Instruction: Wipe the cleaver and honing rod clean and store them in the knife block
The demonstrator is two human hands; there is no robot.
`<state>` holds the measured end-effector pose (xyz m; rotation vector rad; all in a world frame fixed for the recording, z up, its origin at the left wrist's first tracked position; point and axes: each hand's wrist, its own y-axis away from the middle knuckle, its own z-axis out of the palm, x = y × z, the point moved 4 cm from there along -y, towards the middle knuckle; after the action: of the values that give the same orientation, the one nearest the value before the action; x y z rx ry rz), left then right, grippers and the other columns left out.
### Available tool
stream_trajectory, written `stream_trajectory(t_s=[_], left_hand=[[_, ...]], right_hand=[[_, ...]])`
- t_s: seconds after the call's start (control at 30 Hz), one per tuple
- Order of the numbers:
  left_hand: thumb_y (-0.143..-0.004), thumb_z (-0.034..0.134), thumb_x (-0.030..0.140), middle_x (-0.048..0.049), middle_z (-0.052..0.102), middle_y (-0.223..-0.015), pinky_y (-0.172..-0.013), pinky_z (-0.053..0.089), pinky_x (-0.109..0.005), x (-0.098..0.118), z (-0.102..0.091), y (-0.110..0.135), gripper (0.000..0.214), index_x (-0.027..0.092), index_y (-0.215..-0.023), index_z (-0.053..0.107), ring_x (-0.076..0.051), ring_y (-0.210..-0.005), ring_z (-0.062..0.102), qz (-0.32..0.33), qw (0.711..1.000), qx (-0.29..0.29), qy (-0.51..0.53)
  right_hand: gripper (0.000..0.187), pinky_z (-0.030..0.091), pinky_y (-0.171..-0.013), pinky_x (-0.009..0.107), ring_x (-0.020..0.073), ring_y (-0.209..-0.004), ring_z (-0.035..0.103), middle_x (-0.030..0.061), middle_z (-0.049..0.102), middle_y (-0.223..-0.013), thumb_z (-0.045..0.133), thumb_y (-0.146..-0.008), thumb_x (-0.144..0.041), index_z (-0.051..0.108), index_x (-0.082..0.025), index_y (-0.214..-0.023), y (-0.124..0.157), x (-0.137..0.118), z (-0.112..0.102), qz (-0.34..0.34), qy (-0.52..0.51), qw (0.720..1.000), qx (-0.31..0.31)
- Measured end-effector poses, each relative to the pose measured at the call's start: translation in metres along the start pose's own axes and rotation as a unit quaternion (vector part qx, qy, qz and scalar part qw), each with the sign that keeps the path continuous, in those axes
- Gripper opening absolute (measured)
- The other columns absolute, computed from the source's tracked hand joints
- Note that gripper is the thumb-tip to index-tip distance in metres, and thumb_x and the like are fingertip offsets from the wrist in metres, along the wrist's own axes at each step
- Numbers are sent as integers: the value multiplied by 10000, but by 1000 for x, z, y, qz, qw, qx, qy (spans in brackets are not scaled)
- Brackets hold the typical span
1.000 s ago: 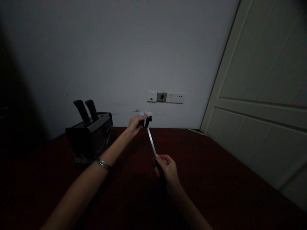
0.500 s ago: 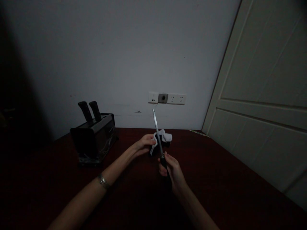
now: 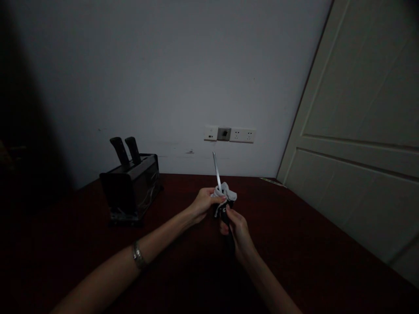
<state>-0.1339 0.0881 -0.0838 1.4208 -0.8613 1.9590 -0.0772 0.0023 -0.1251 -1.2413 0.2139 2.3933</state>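
Note:
A sharpening steel (image 3: pixel 216 169) points up and away from me, its slim metal rod above a dark handle. My right hand (image 3: pixel 238 226) is closed around that handle. In my left hand (image 3: pixel 204 203) is a white and dark cloth (image 3: pixel 229 192), pinched around the lower part of the rod just above the handle. The thumb lies across the cloth, and the other fingers are partly hidden behind it. A metal watch or bracelet (image 3: pixel 138 256) is on my left wrist.
On the left of the dark red table (image 3: pixel 183 270) stands a black knife block (image 3: pixel 131 187) with two black handles (image 3: pixel 126 150) sticking up. Behind is a wall with sockets (image 3: pixel 242 135). A pale panelled door (image 3: pixel 353 131) borders the right side.
My left hand has moved right and brought the cloth onto the lower rod, wrapping it. Before, the cloth was held beside and behind the steel. The right hand has barely moved.

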Motion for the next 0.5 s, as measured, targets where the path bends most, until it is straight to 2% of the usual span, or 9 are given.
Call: stream_trajectory(t_s=[0.1, 0.23, 0.37, 0.5], left_hand=[[-576, 733, 185, -67, 642, -686, -586, 382, -232, 17, -5, -9, 183, 83, -720, 687, -105, -588, 535, 14, 1000, 13, -7], [-603, 694, 133, -49, 622, -624, -560, 365, -234, 49, -22, -28, 68, 96, -657, 675, -97, -548, 513, 32, 997, 64, 14], [-628, 663, 104, -62, 620, -633, -560, 369, -244, 77, -39, -47, 10, 95, -629, 660, -109, -571, 529, 61, 994, 90, 25], [-639, 652, 94, -68, 615, -641, -555, 376, -241, 91, -49, -58, 13, 86, -630, 651, -108, -583, 526, 81, 991, 103, 39]], right_hand=[[386, 273, -330, 169, 28, -341, 359, -41, 498, -489, 742, -577, -452, 537, -132, -648, 1, 1, -1, 6, 25, 1000, 15], [413, 277, -323, 182, 33, -326, 377, -7, 570, -554, 746, -556, -477, 537, -135, -652, 2, 7, 2, 23, 20, 1000, -2], [414, 274, -324, 184, 43, -335, 372, -29, 529, -495, 736, -568, -496, 554, -138, -666, 5, 13, 7, 52, 11, 998, -22], [453, 277, -340, 176, 37, -345, 367, -40, 487, -465, 686, -618, -543, 602, -109, -719, 7, 12, 11, 73, 29, 996, -51]])
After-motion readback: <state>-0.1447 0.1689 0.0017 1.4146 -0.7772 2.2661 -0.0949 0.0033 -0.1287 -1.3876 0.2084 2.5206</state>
